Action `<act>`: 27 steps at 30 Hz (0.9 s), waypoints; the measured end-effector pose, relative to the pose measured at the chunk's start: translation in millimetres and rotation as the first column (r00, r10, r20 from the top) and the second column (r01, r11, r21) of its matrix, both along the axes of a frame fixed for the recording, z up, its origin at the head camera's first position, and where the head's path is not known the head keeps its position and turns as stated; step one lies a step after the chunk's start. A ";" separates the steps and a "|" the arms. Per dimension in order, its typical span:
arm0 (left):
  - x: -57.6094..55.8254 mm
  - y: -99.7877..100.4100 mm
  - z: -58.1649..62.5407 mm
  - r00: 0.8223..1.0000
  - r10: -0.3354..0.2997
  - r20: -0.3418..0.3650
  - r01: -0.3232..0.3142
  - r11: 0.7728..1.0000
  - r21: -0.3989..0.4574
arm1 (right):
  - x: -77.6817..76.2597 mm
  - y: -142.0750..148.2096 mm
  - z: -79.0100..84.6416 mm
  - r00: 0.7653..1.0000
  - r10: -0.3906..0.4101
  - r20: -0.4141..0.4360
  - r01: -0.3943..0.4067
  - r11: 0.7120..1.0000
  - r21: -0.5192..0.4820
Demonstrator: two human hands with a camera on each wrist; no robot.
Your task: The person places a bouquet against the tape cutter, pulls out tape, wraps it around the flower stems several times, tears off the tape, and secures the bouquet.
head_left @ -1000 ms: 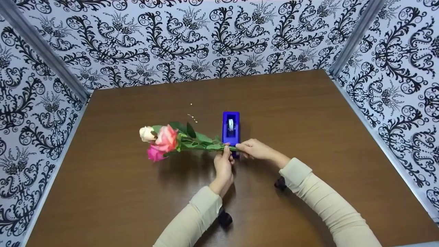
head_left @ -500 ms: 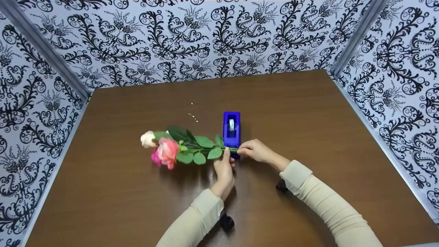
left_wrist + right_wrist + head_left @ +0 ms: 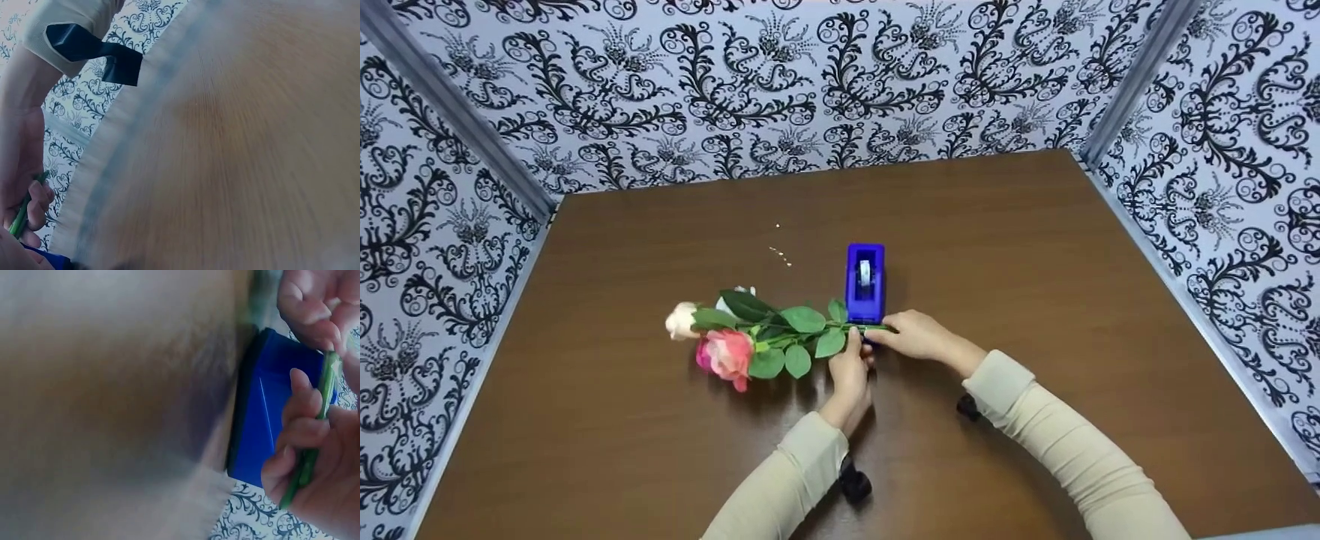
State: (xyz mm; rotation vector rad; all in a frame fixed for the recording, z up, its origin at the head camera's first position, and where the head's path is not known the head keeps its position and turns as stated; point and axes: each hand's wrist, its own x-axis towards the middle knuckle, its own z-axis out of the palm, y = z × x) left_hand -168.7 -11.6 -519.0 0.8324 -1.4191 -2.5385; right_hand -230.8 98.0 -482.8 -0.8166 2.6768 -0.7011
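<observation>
A bunch of roses, with a coral-pink bloom [image 3: 727,356], a cream bloom [image 3: 682,321] and a magenta one partly hidden behind, points left over the table. My left hand [image 3: 850,373] pinches its green stems just past the leaves, thumb on top. Close beside it, my right hand [image 3: 921,335] holds the stem ends. In the right wrist view, its fingers [image 3: 304,433] curl round the green stems [image 3: 327,382], with the left hand's fingertips above. Under the stems stands a blue tape dispenser [image 3: 866,304] with a roll of tape [image 3: 865,273]; the hands and stems cover its near end.
Small white bits [image 3: 781,256] lie on the brown table [image 3: 997,225] behind the flowers. Patterned walls [image 3: 810,90] rise at the back and both sides. A black wrist mount [image 3: 855,481] hangs under the left sleeve, another [image 3: 968,407] under the right.
The bunch has turned in the hands: the coral bloom has swung toward the front and the leaves now spread flat. The right thumb has moved left along the stems, closer to the left hand.
</observation>
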 end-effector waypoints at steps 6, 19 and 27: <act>3.8 -1.9 1.2 0.998 -0.042 -0.042 0.042 0.999 0.009 | -0.5 -3.2 -9.1 0.997 -0.069 -0.025 0.068 0.997 -0.036; -34.2 -43.2 81.2 0.914 -0.404 0.020 0.218 0.449 -0.866 | -8.5 -0.1 -8.6 0.996 -0.028 0.087 0.040 0.989 -0.140; -69.6 -62.9 91.9 0.682 -0.374 0.628 0.590 -0.226 -0.775 | -10.4 -0.4 -10.9 0.993 0.019 0.113 -0.001 0.988 -0.153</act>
